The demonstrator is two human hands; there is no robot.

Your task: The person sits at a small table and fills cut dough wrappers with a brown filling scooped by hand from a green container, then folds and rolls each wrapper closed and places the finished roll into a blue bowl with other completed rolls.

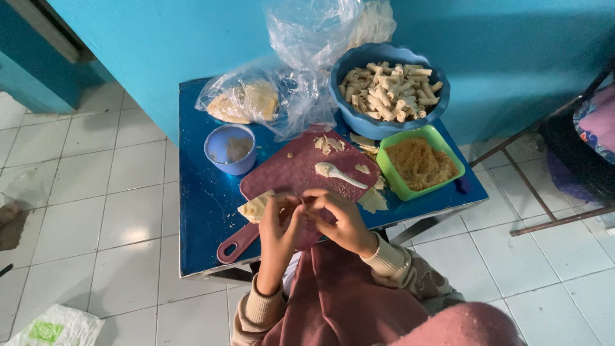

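My left hand and my right hand meet over the near edge of a maroon cutting board, fingers pinched together on a small piece of pale dough between them. A pale dough sheet lies on the board just left of my left hand. A white spoon with filling rests on the board beyond my right hand. Dough scraps lie at the board's far end.
A small blue table carries a blue bowl of rolled pieces, a green square tub of brown filling, a small blue cup and a plastic bag of dough sheets. Tiled floor surrounds it; a metal chair frame stands right.
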